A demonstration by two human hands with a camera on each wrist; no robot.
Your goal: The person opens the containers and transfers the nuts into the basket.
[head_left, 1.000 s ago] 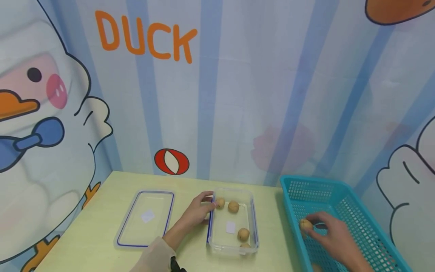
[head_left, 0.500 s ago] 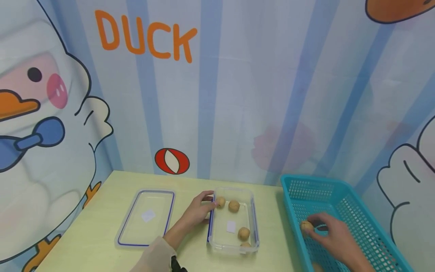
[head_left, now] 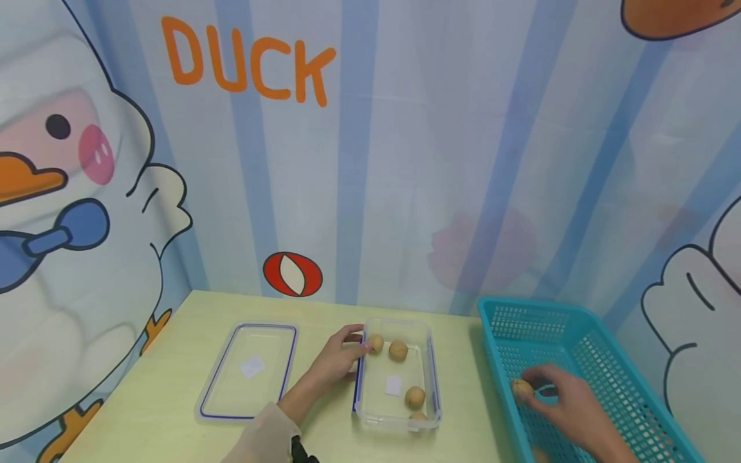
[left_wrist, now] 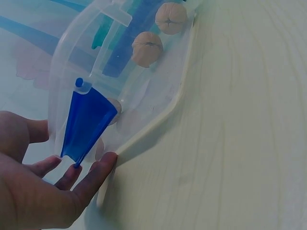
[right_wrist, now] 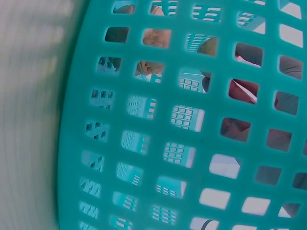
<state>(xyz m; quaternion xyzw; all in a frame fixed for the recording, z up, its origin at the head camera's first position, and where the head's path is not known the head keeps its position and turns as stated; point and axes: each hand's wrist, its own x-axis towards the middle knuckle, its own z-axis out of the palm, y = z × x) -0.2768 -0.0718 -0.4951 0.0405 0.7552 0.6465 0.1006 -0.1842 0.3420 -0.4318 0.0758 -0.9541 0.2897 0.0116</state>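
Note:
A clear plastic box with blue clips stands lidless on the table, several walnuts inside. My left hand steadies its left wall. In the left wrist view, the fingers lie fairly straight around a blue clip that hangs loose from the box's side. At the right, my right hand reaches into a turquoise basket and pinches a walnut between thumb and finger, close to the basket's left wall. In the right wrist view the basket's lattice mostly covers the hand, with walnut shell showing through a hole.
Left of the box lies its clear lid with a blue seal. Another walnut sits low in the basket, at the frame's bottom edge. A printed duck curtain hangs behind the pale wooden table.
My right hand's walnut has dropped slightly, and its fingers now cover more of it. The left hand and the box stay put.

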